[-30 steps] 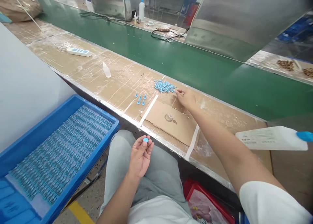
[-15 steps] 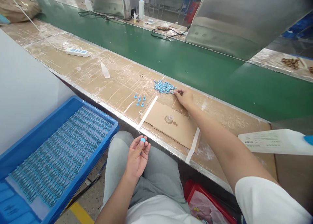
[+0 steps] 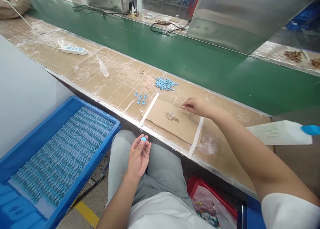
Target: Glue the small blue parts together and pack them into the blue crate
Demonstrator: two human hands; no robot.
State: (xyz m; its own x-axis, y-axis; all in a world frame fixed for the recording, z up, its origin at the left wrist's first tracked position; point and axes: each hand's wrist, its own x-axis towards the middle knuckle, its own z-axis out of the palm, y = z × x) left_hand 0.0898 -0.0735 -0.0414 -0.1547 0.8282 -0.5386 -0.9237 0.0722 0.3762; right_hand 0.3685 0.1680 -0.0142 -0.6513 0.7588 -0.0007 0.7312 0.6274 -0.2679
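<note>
My left hand (image 3: 139, 155), above my lap, pinches a small blue round-topped piece (image 3: 143, 139) between thumb and fingers. Over the far right part of a cardboard sheet (image 3: 160, 114) is my right hand (image 3: 195, 106), its fingers pressed together; whatever they hold, if anything, is too small to make out. A small clear cup (image 3: 170, 115) stands on the cardboard beside a few wet spots. Beyond it lies a pile of small blue-and-silver parts (image 3: 165, 84). Several blue pieces with round bases (image 3: 140, 96) stand on the bench to the left of the sheet.
A blue tray (image 3: 72, 101) with rows of blue parts sits at my left. On the bench are a small dropper bottle (image 3: 103, 69) and a power strip (image 3: 73, 50). A large white bottle (image 3: 280, 132) is at the right. The green belt (image 3: 175, 51) runs behind; a red bin (image 3: 195, 185) stands below.
My right hand has drawn back from the blue pile, toward me and to the right, over the cardboard. My left hand still holds its blue piece. The view has shifted slightly.
</note>
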